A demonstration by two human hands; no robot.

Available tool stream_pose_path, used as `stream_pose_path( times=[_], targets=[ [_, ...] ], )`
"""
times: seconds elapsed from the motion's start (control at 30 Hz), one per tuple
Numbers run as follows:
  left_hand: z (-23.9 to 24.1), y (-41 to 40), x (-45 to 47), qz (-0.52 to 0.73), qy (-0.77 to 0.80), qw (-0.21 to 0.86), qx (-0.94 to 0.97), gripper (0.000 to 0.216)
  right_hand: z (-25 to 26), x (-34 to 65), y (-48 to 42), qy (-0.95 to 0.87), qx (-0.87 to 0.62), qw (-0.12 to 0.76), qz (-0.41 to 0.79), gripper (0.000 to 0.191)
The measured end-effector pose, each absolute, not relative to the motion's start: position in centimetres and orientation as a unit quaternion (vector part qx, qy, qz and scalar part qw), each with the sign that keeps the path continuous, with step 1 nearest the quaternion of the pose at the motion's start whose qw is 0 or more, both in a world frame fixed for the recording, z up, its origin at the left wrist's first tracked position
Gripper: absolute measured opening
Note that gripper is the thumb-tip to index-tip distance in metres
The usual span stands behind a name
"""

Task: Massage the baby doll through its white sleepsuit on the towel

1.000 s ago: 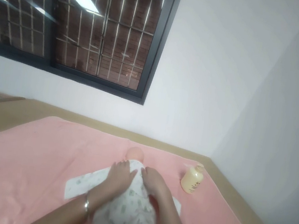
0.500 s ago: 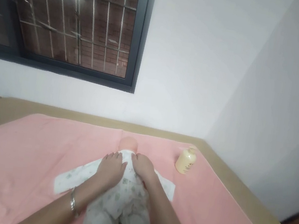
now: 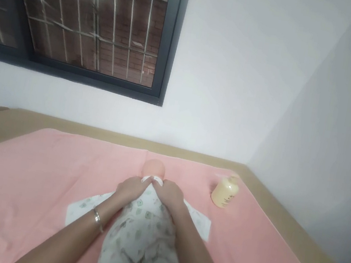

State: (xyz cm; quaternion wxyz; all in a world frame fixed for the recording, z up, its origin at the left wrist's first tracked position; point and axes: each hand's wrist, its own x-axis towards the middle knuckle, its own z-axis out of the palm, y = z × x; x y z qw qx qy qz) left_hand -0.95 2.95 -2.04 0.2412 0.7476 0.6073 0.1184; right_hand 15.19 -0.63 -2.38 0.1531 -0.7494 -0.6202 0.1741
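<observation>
A baby doll (image 3: 148, 214) in white clothes with a small green print lies with its smooth, bald head (image 3: 154, 168) away from me. Its sleeves stretch out to both sides, and its legs point towards me. My left hand (image 3: 131, 188) wraps around the doll's upper body on the left, just below the head. On the opposite shoulder, my right hand (image 3: 169, 194) grips in the same way. Both thumbs lie over the collar, their tips nearly touching. The other fingers are mostly hidden at the doll's sides.
A pink cloth (image 3: 55, 174) lies beneath the doll, over a tan surface (image 3: 281, 219). To the right stands a cream bottle (image 3: 225, 192) with dark lettering. Behind rises a white wall (image 3: 222, 90) with a dark-framed barred window (image 3: 165, 59).
My left hand has moved from lying over the doll's chest up to its shoulder, thumb now at the collar. My right thumb has shifted inward. The view has moved slightly.
</observation>
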Motion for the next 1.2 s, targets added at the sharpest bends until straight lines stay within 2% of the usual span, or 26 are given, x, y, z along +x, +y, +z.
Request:
stream_pose_path(
  times=[0.2, 1.2],
  targets=[
    [-3.5, 3.8, -0.6, 0.136, 0.599, 0.222, 0.757, 0.079, -3.0, 15.4, -0.3, -0.621, -0.749, 0.148, 0.18, 0.073],
    [-3.8, 3.9, -0.8, 0.147, 0.595, 0.226, 0.758, 0.075, -2.8, 15.5, -0.2, -0.617, -0.754, 0.141, 0.177, 0.069]
  ],
)
